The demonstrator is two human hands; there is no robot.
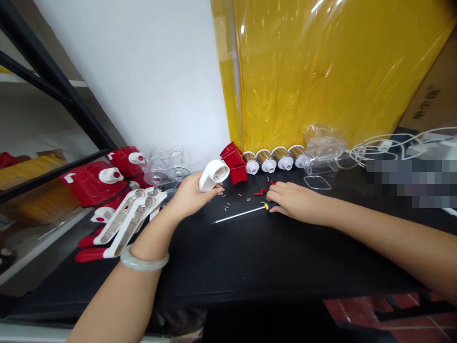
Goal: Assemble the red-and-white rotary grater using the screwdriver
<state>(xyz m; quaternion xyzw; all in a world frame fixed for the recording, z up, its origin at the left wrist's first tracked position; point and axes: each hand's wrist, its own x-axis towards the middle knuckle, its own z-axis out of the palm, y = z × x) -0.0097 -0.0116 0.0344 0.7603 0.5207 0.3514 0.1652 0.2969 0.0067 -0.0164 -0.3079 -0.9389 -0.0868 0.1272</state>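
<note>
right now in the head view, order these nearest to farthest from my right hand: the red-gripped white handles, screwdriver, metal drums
1. Screwdriver: held in your right hand.
2. Metal drums: in a row just beyond that hand.
3. Red-gripped white handles: far left, past your left hand.

The screwdriver handle [270,206] is dark and yellow

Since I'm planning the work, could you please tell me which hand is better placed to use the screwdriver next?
Probably the right hand: it is at the handle of the screwdriver, while the left hand holds a white part.
</note>
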